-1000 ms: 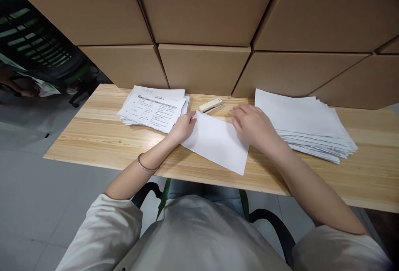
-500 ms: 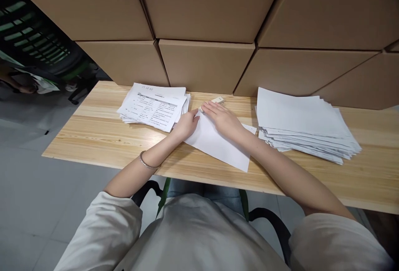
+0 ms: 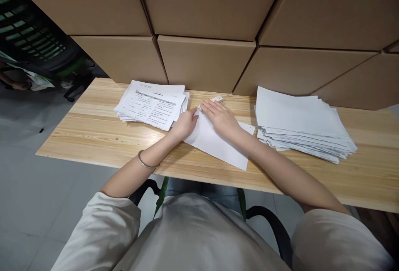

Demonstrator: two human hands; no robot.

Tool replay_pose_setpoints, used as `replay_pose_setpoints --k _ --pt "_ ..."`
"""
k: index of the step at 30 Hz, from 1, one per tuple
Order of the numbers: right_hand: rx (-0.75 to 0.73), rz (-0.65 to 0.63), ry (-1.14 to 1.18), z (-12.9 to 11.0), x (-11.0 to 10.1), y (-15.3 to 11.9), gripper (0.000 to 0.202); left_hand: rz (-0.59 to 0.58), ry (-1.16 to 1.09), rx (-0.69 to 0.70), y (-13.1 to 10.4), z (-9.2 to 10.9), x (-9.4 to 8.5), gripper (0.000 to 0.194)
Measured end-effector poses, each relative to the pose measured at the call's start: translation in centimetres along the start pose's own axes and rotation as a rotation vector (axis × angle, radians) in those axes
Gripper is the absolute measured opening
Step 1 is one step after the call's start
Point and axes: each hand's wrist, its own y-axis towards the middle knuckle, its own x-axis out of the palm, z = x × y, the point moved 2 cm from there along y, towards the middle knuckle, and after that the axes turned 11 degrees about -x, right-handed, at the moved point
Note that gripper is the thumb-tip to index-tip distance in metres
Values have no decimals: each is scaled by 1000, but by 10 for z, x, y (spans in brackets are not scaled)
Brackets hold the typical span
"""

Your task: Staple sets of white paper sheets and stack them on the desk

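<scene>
White paper [image 3: 218, 148] lies at an angle on the wooden table in front of me. My left hand [image 3: 186, 124] is closed at the paper's upper left corner, its fingers partly hidden; the thumb shows on top. Over the top of the same paper, my right hand [image 3: 220, 117] lies flat with its fingers stretched toward that corner. Something small and pale shows by the right fingertips, too small to make out. A whitish, small block-like object [image 3: 217, 99] sits just behind the right hand.
A pile of printed sheets [image 3: 151, 104] lies on the left of the table [image 3: 77, 131]. To the right is a thicker stack of white paper [image 3: 301, 115]. Cardboard boxes [image 3: 205, 63] stand stacked along the back edge. A dark chair [image 3: 34, 34] is at the far left.
The view has shifted slightly. Both hands stay at the same corner of the paper, with hardly any movement.
</scene>
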Motion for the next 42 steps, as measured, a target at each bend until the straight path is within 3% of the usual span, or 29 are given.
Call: replay_pose_setpoints --k 6,9,12,17,21,25,28,33,35,42 --pt "6 150 4 -2 -16 -7 72 9 0 13 -10 0 -5 43" --pt "42 236 -4 -13 -30 -16 63 4 36 58 -21 2 -14 43" --pt "72 235 -14 -36 -36 -30 52 6 45 81 -31 5 -28 44" --pt "-40 157 -56 -85 -20 -49 89 118 -132 171 -44 15 -50 40" --pt "-10 152 -159 -97 -11 -51 60 224 -382 218 -49 21 -56 36" --pt "-75 332 -383 -91 -24 -51 56 351 -575 355 -46 21 -53 35" --pt "-138 405 -510 -82 -37 -57 56 283 -673 377 -41 19 -45 36" --pt "-192 339 -536 -57 -51 -81 64 39 -748 309 -40 20 -28 41" --pt "-164 310 -536 -42 -57 -95 67 5 -745 298 -41 21 -27 42" --pt "81 212 -556 28 -85 -159 59 184 -673 310 -33 17 -43 35"
